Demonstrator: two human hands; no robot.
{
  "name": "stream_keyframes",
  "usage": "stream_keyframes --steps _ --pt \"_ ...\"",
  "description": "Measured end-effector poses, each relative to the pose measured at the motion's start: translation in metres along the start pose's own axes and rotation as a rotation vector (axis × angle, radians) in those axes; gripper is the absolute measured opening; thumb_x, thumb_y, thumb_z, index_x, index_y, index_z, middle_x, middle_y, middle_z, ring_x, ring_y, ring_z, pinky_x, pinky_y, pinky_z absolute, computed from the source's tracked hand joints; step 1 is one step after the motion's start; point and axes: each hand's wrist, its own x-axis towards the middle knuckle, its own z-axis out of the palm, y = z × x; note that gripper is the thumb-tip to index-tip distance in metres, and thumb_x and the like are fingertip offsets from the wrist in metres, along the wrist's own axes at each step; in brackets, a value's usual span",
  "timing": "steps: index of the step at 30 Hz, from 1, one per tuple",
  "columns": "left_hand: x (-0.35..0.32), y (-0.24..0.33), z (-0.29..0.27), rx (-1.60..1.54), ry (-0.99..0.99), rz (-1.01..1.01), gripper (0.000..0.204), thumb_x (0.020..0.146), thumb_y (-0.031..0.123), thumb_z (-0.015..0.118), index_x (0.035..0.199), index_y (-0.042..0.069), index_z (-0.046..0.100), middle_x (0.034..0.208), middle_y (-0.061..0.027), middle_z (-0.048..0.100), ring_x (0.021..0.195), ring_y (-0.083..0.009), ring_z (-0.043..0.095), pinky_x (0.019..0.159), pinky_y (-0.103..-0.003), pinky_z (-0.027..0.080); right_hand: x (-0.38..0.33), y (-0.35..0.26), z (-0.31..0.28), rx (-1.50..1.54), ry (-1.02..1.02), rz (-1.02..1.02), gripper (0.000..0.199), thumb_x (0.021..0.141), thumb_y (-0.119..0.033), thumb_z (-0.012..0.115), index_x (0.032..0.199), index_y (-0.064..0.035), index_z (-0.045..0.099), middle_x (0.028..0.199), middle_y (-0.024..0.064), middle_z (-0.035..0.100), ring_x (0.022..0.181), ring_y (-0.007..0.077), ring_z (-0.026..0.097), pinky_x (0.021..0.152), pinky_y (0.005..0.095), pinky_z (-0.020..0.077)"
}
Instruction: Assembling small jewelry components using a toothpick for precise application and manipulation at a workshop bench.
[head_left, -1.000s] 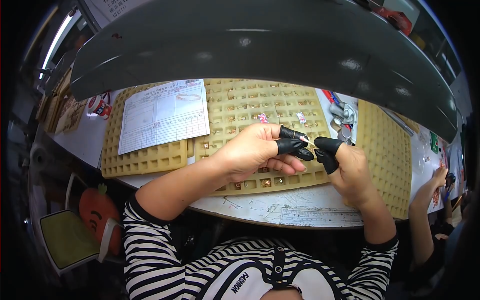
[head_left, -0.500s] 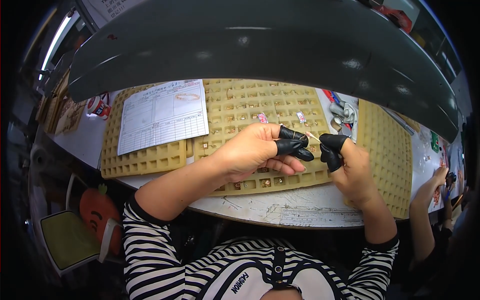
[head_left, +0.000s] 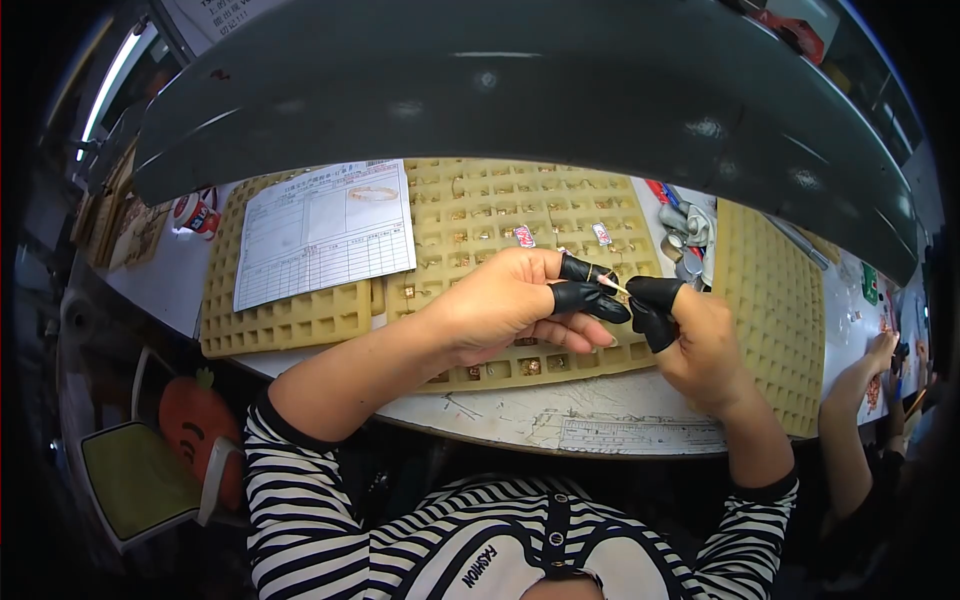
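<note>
Above the yellow grid tray (head_left: 480,215), left hand (head_left: 505,305) and right hand (head_left: 700,340) meet, each fingertip grip pinched on a thin pin (head_left: 612,285).

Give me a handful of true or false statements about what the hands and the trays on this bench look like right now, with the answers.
1. Both hands wear black covers on some fingertips. True: the left hand and right hand both have them.
2. A small thin piece is pinched between the two hands. True.
3. A printed paper form lies on the right-hand tray. False: it lies across the left tray and the edge of the middle tray.
4. The trays are blue. False: they are yellowish grids of small compartments.
5. The person's sleeves are plain white. False: they are black and white striped.
6. Another person's hand shows at the far right. True.
</note>
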Motion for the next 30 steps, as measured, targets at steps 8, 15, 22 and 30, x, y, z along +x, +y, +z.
stream_keyframes --steps 8,15,22,30 --pt "-0.0006 0.0016 0.0015 0.011 0.016 0.000 0.019 0.089 0.010 0.052 0.105 -0.001 0.057 0.094 -0.0126 0.062 0.082 -0.0181 0.065 0.070 -0.024 0.055 -0.0009 0.0037 0.0007 0.025 0.023 0.039 0.017 0.073 0.004 0.060 0.090 0.0008 0.058 0.067 0.0140 0.059 0.057 0.0270 0.059 0.051 0.0326 0.0456" --pt "0.0001 0.0014 0.0004 0.026 0.026 -0.004 0.020 0.090 0.010 0.051 0.105 -0.002 0.055 0.094 -0.0145 0.062 0.083 -0.0206 0.065 0.071 -0.026 0.055 -0.0005 0.0053 0.0020 0.025 0.039 0.032 0.018 0.073 0.005 0.060 0.090 0.0009 0.058 0.066 0.0134 0.059 0.056 0.0264 0.060 0.050 0.0317 0.0452" --pt "-0.0002 0.0004 -0.0003 0.000 0.021 -0.003 0.019 0.089 0.011 0.053 0.104 -0.002 0.057 0.093 -0.0133 0.062 0.081 -0.0182 0.065 0.069 -0.024 0.055 -0.0009 0.0012 0.0004 0.043 0.010 0.049 0.016 0.074 0.004 0.059 0.090 0.0007 0.058 0.065 0.0128 0.058 0.055 0.0260 0.058 0.050 0.0316 0.0445" --pt "-0.0008 0.0011 -0.0012 0.028 0.016 -0.009 0.019 0.090 0.011 0.052 0.103 -0.002 0.056 0.096 -0.0125 0.062 0.081 -0.0179 0.065 0.069 -0.023 0.054 -0.0014 0.0026 0.0003 0.078 0.011 0.030 0.018 0.073 0.005 0.059 0.091 0.0009 0.058 0.066 0.0130 0.059 0.054 0.0256 0.058 0.050 0.0318 0.0446"
